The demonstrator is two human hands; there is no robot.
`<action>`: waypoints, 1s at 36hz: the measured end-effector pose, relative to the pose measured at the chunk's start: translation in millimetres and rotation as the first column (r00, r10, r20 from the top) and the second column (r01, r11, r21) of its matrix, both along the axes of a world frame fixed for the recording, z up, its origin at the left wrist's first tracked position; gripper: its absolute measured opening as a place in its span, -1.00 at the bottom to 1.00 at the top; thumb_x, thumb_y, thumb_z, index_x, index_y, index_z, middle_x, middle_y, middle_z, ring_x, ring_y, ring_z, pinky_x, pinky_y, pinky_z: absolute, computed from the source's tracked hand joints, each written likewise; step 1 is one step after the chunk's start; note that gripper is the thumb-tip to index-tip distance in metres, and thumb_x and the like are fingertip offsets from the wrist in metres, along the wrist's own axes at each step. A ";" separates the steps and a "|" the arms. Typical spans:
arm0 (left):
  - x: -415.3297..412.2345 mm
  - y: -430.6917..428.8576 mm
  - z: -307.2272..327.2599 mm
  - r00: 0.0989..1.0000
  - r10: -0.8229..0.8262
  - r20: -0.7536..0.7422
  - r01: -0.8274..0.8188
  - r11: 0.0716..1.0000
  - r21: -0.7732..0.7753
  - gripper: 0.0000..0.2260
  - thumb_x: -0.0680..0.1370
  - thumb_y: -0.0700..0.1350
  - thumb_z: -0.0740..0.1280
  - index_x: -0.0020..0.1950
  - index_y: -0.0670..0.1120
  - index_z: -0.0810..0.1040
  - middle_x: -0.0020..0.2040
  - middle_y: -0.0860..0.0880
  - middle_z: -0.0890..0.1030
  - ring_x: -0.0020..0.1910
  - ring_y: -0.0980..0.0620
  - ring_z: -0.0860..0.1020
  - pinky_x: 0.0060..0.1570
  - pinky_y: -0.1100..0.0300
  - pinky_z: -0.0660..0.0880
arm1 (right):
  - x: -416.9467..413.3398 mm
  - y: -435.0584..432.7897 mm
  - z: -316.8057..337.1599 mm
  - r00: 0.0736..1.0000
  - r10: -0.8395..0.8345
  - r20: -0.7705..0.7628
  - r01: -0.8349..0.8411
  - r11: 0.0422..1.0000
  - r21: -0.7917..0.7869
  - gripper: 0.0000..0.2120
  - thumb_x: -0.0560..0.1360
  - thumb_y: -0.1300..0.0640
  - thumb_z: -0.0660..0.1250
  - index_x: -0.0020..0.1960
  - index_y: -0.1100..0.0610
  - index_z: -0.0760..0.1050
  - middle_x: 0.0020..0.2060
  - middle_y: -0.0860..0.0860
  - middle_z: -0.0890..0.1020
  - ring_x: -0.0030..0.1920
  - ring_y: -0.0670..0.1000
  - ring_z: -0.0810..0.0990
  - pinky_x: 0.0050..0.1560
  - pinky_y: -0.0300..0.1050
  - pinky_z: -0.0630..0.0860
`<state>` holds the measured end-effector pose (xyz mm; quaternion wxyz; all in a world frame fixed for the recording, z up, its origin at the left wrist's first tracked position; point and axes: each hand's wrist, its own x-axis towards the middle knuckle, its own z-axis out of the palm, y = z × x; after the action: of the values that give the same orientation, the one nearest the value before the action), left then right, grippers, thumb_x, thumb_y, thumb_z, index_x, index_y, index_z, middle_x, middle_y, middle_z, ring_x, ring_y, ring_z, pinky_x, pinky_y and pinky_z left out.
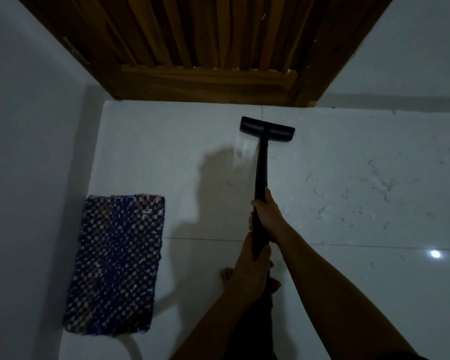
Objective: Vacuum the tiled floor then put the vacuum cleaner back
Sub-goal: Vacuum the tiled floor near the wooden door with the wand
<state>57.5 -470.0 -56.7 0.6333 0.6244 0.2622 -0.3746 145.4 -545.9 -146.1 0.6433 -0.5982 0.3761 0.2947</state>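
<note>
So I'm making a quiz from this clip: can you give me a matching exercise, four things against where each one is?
Things:
1. mat
2. nozzle
3. right hand
4. door

Places:
A. gripping the wand, higher up
B. on the tile near the door
C. top of the view
D. by the left wall

Pairs: 1-D, 2-B, 3-A, 4-C

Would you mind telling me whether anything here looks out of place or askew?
Only slightly: the mat by the left wall lies a little crooked to the tile lines. The floor right of the vacuum head shows dark specks, possibly marbling.
</note>
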 end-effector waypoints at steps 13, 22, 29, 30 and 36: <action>-78.8 22.1 14.6 1.000 0.030 0.006 -0.030 0.999 -0.025 -0.65 0.65 -0.14 0.11 0.45 -0.06 0.25 -0.15 -0.13 0.45 -0.36 0.07 0.42 -0.59 0.43 0.39 | -79.9 25.1 -3.1 0.997 0.073 0.015 -0.074 0.997 0.024 -0.36 0.59 0.29 0.11 0.56 -0.08 -0.03 -0.42 0.12 0.42 -0.49 0.04 0.41 -0.58 -0.22 0.45; -124.6 20.4 21.5 0.992 0.119 -0.041 -0.121 0.992 -0.043 -0.69 0.64 -0.11 0.13 0.40 0.00 0.29 -0.16 -0.13 0.45 -0.39 0.02 0.44 -0.54 0.32 0.46 | -124.9 27.7 -0.4 0.991 0.137 -0.009 -0.136 0.990 0.035 -0.33 0.59 0.29 0.11 0.56 -0.10 -0.10 -0.45 0.11 0.42 -0.51 0.05 0.41 -0.53 -0.16 0.45; -163.7 15.0 30.1 0.985 0.169 -0.037 -0.170 0.985 -0.025 -0.67 0.65 -0.12 0.13 0.42 0.00 0.28 -0.18 -0.12 0.46 -0.36 0.03 0.45 -0.53 0.34 0.46 | -160.0 28.7 9.4 0.986 0.166 -0.028 -0.165 0.986 0.031 -0.33 0.59 0.27 0.12 0.55 -0.14 -0.08 -0.41 0.11 0.43 -0.48 0.04 0.44 -0.47 -0.13 0.44; -168.2 15.0 31.5 0.984 0.172 -0.037 -0.173 0.985 -0.025 -0.66 0.65 -0.12 0.13 0.43 0.01 0.27 -0.18 -0.12 0.46 -0.35 0.03 0.46 -0.53 0.34 0.46 | -164.3 29.1 10.6 0.986 0.165 -0.032 -0.164 0.986 0.032 -0.33 0.59 0.27 0.12 0.55 -0.14 -0.07 -0.41 0.11 0.43 -0.47 0.04 0.44 -0.48 -0.13 0.44; -197.4 21.6 37.1 0.984 0.173 -0.038 -0.175 0.984 -0.044 -0.66 0.65 -0.10 0.12 0.43 0.03 0.28 -0.15 -0.14 0.46 -0.35 0.04 0.45 -0.50 0.34 0.45 | -190.4 34.4 18.1 0.984 0.174 -0.043 -0.174 0.985 0.015 -0.33 0.60 0.27 0.12 0.56 -0.13 -0.09 -0.41 0.11 0.45 -0.48 0.04 0.45 -0.50 -0.14 0.44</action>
<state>-139.9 -448.4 -19.6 0.6736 0.5775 0.3176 -0.3345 -44.9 -511.6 -127.9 0.6099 -0.6185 0.3349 0.3651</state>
